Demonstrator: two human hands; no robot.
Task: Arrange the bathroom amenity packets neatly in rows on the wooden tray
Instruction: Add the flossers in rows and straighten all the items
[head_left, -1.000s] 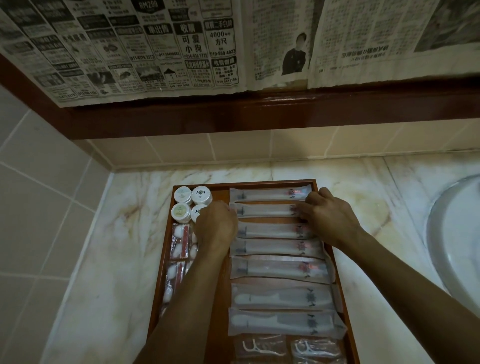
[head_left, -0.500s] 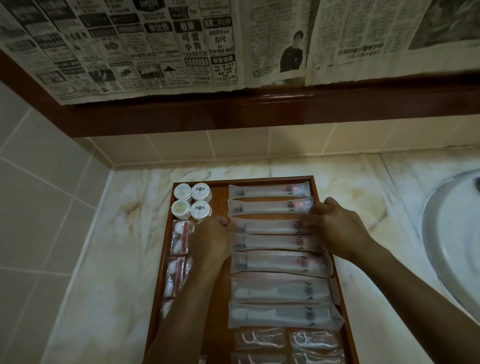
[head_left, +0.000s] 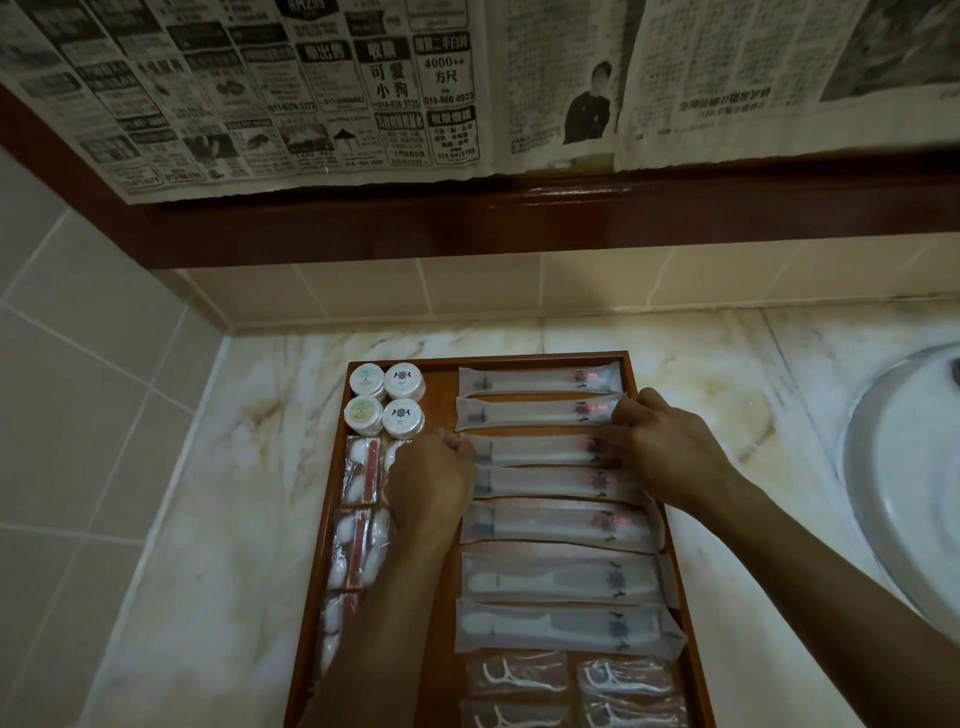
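Both hands down one row since second ago, from second packet to third packet (head_left: 537, 450). Left hand (head_left: 430, 480) fingers curled at its left end, right hand (head_left: 662, 449) fingers pinching right end. Packet lies crosswise on tray (head_left: 445, 597), on tabletop (head_left: 223, 519).

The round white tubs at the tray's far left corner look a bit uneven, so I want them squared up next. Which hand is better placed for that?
Left, probably. The left hand sits just below the round white tubs, while the right hand is across the wooden tray on the long packets.
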